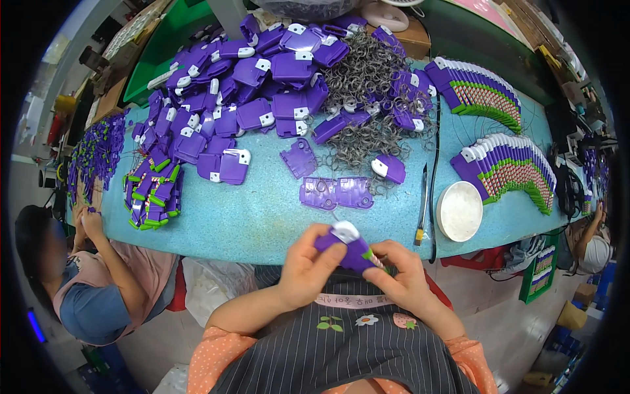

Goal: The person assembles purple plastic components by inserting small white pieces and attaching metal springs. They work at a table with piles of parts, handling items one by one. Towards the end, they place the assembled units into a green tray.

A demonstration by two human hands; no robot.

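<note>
A flat purple plastic casing (354,253) with a white corner is held up in front of me, just off the table's near edge. My left hand (314,261) grips its left side, thumb on top. At the casing's right end, my right hand (396,265) pinches a green-edged strip (375,258). What the right fingertips cover is hidden. Beyond my hands lie two open purple shells (335,193) side by side, with another purple shell (300,158) farther back. A purple casing with a white end (388,169) rests right of them.
A big heap of purple casings (252,72) fills the back left, beside a mound of grey metal rings (367,72). Two fanned rows of casings (508,167) stand at right. A brush (421,213), white bowl (459,211) and green-purple pile (154,194) also lie there. A co-worker (92,282) sits left.
</note>
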